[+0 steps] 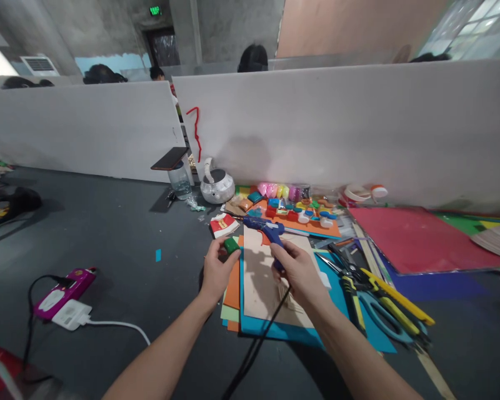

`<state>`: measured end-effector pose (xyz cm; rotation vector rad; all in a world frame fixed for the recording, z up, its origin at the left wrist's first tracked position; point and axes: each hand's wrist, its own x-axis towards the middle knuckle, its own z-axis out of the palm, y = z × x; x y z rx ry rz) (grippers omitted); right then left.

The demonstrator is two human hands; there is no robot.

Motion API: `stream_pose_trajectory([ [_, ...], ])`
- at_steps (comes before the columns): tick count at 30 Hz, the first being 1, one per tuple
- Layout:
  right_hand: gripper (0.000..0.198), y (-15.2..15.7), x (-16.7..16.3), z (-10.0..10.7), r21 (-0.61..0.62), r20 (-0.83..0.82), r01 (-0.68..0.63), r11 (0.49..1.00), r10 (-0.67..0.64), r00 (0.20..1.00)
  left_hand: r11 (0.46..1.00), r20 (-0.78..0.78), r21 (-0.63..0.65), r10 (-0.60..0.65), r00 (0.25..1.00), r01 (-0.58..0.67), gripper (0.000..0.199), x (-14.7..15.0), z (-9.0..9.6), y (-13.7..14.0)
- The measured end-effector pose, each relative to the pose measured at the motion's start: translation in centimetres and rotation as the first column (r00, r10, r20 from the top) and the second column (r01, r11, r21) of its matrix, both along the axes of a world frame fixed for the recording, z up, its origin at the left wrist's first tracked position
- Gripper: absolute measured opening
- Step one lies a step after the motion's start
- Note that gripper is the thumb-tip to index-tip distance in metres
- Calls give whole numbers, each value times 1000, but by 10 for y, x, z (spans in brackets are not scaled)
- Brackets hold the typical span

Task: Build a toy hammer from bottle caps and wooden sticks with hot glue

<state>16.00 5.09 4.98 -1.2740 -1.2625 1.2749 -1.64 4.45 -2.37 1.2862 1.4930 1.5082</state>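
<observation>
Between the thumb and fingers of my left hand (217,269) is a small green block (231,245); its exact kind I cannot make out. My right hand (294,269) is wrapped round the handle of a blue hot glue gun (266,226), whose nozzle points left, above and close to the green block. A clear glue stick (296,231) sticks out of its back end, and a black cord (270,325) runs down from the handle. Beneath both hands lies a beige board (256,278) on a stack of coloured sheets (250,326).
Pliers (354,303), blue-handled scissors (383,319) and a yellow cutter (400,297) lie at the right. Behind are paint pots (303,216) and a white round pot (217,188). A phone rests on a glass jar (180,180). A purple power strip (66,291) sits left.
</observation>
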Motion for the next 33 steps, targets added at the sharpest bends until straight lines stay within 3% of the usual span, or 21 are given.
stream_pose_trajectory([
  [4, 40, -25, 23, 7, -64, -74, -10, 998, 5, 997, 998, -14, 44, -38, 999, 38, 36, 6, 5, -6],
  [10, 47, -50, 50, 2, -87, -91, 84, 993, -92, 992, 988, -65, 55, -140, 988, 143, 33, 16, 11, -16],
  [18, 39, -51, 61, -11, -32, -96, 50, 998, -53, 994, 973, -97, 68, -213, 972, 220, 35, 20, 4, -18],
  [25, 48, -56, 69, -24, -180, -186, 0, 984, -34, 982, 962, -107, 94, -248, 963, 258, 36, 24, 1, -19],
  [33, 47, -62, 70, -31, -201, -192, 19, 979, -59, 980, 968, -203, 103, -205, 957, 229, 34, 23, 5, -23],
])
